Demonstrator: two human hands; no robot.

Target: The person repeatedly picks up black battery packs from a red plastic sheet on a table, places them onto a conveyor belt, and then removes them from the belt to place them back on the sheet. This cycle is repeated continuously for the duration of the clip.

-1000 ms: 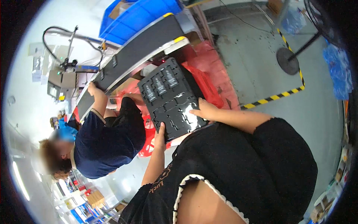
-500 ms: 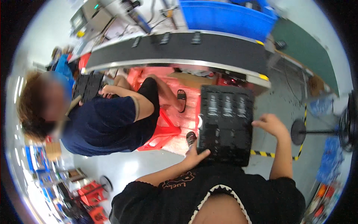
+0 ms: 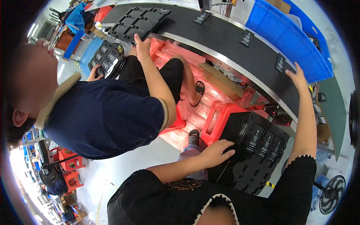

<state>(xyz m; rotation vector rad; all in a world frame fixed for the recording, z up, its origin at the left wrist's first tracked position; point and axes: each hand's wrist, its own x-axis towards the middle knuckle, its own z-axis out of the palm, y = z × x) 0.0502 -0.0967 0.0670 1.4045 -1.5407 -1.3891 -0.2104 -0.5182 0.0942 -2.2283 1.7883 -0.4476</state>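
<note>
A black compartment tray (image 3: 258, 165) lies in front of my body, with several flat black pieces with white print (image 3: 266, 144) in its upper cells. My left hand (image 3: 219, 153) rests at the tray's left edge, thumb and fingers apart. My right hand (image 3: 297, 78) is stretched out over the near side of the dark conveyor belt (image 3: 225, 33), fingers spread and holding nothing. Just beyond its fingertips lies a thin black rectangular piece (image 3: 280, 63) on the belt. Two similar pieces, a middle one (image 3: 246, 38) and a farther one (image 3: 201, 17), lie further left along it.
A co-worker in a dark blue shirt (image 3: 108, 116) sits at my left, one hand at a black tray (image 3: 140, 22) over the belt's left end. Another filled tray (image 3: 107, 56) is beside them. A blue bin (image 3: 288, 37) stands behind the belt, a red stool (image 3: 217, 122) below.
My right hand has gone from the tray's right side out to the belt. The view has turned, and the co-worker's arm now reaches to a tray at the belt.
</note>
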